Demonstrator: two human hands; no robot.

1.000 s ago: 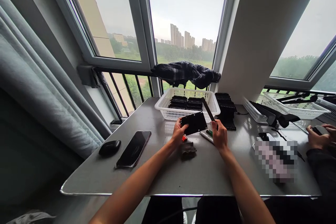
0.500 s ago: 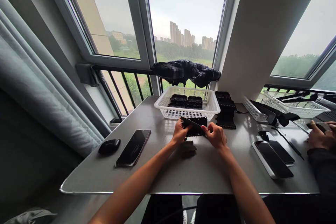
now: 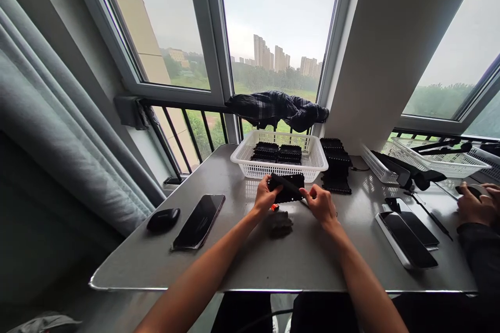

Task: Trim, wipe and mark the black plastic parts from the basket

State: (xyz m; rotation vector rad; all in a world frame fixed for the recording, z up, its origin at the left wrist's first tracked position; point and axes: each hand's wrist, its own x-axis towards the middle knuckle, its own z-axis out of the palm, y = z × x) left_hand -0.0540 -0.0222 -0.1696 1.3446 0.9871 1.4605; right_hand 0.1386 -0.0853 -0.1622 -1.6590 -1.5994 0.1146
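Fingers on the left hand [image 3: 265, 199] were closed on the plate [image 3: 296, 181], probably just to steady it, and the strip [image 3: 287, 184] was pinched by the right hand [image 3: 321, 205], angled across it. Both were held over the desk [image 3: 250, 268], near the basket [image 3: 250, 170].

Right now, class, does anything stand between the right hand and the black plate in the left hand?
Only the dark strip in the right hand, slanting across the black plate; nothing else visible stands between them.
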